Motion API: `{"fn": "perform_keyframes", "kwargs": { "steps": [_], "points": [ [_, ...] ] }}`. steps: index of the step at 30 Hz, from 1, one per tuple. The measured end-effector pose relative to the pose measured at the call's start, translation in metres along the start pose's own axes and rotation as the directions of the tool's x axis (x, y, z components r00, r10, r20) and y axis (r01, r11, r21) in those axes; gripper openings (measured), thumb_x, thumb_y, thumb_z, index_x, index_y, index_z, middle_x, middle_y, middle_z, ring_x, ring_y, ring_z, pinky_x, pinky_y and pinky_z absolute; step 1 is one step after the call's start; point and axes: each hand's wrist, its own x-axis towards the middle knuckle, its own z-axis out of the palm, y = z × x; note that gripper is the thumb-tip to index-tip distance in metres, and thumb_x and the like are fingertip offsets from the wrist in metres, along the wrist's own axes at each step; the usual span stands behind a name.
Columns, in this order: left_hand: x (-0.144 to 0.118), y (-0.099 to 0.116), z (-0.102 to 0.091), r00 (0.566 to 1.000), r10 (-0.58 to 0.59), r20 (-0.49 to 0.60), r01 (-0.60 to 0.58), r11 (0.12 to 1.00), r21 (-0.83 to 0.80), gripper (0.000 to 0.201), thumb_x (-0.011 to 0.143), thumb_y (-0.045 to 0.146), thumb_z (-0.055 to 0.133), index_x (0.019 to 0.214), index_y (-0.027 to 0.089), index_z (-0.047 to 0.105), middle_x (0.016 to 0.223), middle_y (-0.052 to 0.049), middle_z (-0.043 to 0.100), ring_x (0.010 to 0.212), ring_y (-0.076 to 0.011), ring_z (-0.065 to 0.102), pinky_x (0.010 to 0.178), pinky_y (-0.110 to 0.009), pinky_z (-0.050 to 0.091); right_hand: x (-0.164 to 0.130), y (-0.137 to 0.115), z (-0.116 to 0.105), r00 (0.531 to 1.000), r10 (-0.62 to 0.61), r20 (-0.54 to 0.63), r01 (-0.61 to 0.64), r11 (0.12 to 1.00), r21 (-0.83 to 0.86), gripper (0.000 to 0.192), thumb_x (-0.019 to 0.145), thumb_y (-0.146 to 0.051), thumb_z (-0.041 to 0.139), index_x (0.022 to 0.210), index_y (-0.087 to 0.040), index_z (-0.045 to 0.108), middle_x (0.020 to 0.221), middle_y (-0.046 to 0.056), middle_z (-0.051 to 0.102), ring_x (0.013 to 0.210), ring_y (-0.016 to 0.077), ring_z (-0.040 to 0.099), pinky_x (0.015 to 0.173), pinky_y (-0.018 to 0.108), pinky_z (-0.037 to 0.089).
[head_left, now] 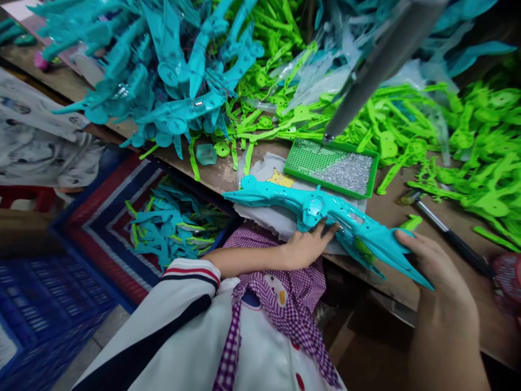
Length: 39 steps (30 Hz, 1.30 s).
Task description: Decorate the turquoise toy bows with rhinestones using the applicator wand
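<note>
Two hands on turquoise bow

Readable text: none in view.
Printed sheets: marks blurred, illegible.
White cloth: yellow cartoon figure, no lettering.
Green tray: no label visible.

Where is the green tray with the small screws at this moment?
The green tray lies on the bench right of centre, just behind the teal toy in both hands, under the grey pole and before the green parts pile.
</note>
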Motion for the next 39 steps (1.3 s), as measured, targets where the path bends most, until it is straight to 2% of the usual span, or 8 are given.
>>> {"fn": "perform_keyframes", "kwargs": {
  "steps": [6,14,18,21,25,28,31,39],
  "points": [
    [0.000,-0.002,-0.006,0.998,0.024,0.050,-0.023,1.000,-0.015,0.067,0.101,0.017,0.035,0.165,0.019,0.016,0.165,-0.029,0.021,0.081,-0.0286,0.071,0.068,-0.048,0.060,0.014,0.016,0.002,0.998,-0.033,0.047,0.037,0.994,-0.098,0.051,0.038,-0.063,0.087,0.059,-0.020,0.067,0.053,0.000,0.056,0.050,0.0129,0.045,0.044,0.026,0.036],
    [0.002,-0.004,-0.016,0.992,0.018,0.123,-0.017,1.000,-0.014,0.067,0.103,0.038,0.046,0.164,0.019,0.024,0.163,-0.032,0.026,0.083,-0.0306,0.072,0.071,-0.048,0.059,0.032,0.036,0.004,0.921,-0.367,0.128,0.387,0.895,-0.221,0.047,0.063,-0.056,0.082,0.093,-0.020,0.072,0.085,0.004,0.071,0.074,0.0165,0.060,0.067,0.028,0.048],
    [0.003,-0.004,-0.018,0.991,0.021,0.129,-0.019,1.000,-0.012,0.069,0.102,0.038,0.048,0.164,0.020,0.022,0.164,-0.031,0.023,0.080,-0.0294,0.071,0.069,-0.049,0.058,0.038,0.038,-0.001,0.866,-0.457,0.202,0.499,0.775,-0.387,0.045,0.073,-0.060,0.076,0.093,-0.019,0.073,0.087,0.006,0.073,0.079,0.0199,0.063,0.072,0.032,0.050],
    [0.003,-0.003,-0.021,0.989,0.012,0.148,-0.011,1.000,-0.006,0.069,0.103,0.039,0.046,0.164,0.021,0.021,0.165,-0.029,0.023,0.082,-0.0301,0.072,0.071,-0.049,0.059,0.029,0.038,-0.007,0.821,-0.520,0.236,0.563,0.670,-0.484,0.048,0.082,-0.062,0.067,0.104,-0.020,0.075,0.101,0.010,0.073,0.088,0.0240,0.068,0.079,0.038,0.054],
    [0.002,0.000,-0.025,0.986,-0.017,0.166,0.013,1.000,0.025,0.067,0.104,0.042,0.044,0.164,0.023,0.022,0.166,-0.026,0.022,0.085,-0.0303,0.073,0.073,-0.048,0.062,-0.003,0.046,0.000,0.633,-0.763,0.129,0.650,0.433,-0.624,0.044,0.096,-0.051,0.055,0.127,-0.023,0.069,0.131,0.014,0.066,0.119,0.0288,0.064,0.101,0.047,0.052],
    [0.001,-0.001,-0.026,0.987,-0.009,0.159,0.006,1.000,0.023,0.066,0.104,0.042,0.044,0.164,0.023,0.023,0.167,-0.025,0.020,0.087,-0.0305,0.074,0.074,-0.048,0.063,-0.016,0.058,0.020,0.534,-0.805,0.259,0.711,0.262,-0.652,0.039,0.100,-0.042,0.050,0.129,-0.024,0.068,0.136,0.012,0.066,0.123,0.0280,0.063,0.103,0.048,0.052],
    [0.000,-0.005,-0.026,0.987,0.012,0.157,-0.011,1.000,-0.008,0.067,0.104,0.041,0.045,0.164,0.022,0.023,0.167,-0.024,0.020,0.090,-0.0318,0.075,0.077,-0.049,0.064,-0.014,0.068,0.037,0.495,-0.801,0.338,0.714,0.154,-0.683,0.037,0.101,-0.039,0.050,0.128,-0.023,0.069,0.132,0.011,0.070,0.116,0.0282,0.066,0.096,0.047,0.055],
    [-0.005,-0.014,-0.026,0.983,0.075,0.167,-0.061,0.994,-0.088,0.070,0.103,0.042,0.047,0.164,0.020,0.020,0.165,-0.028,0.025,0.094,-0.0306,0.075,0.081,-0.047,0.062,-0.010,0.071,0.042,0.490,-0.814,0.312,0.679,0.132,-0.722,0.035,0.101,-0.036,0.051,0.128,-0.022,0.069,0.125,0.010,0.073,0.111,0.0269,0.068,0.090,0.044,0.054]
  ]
}}
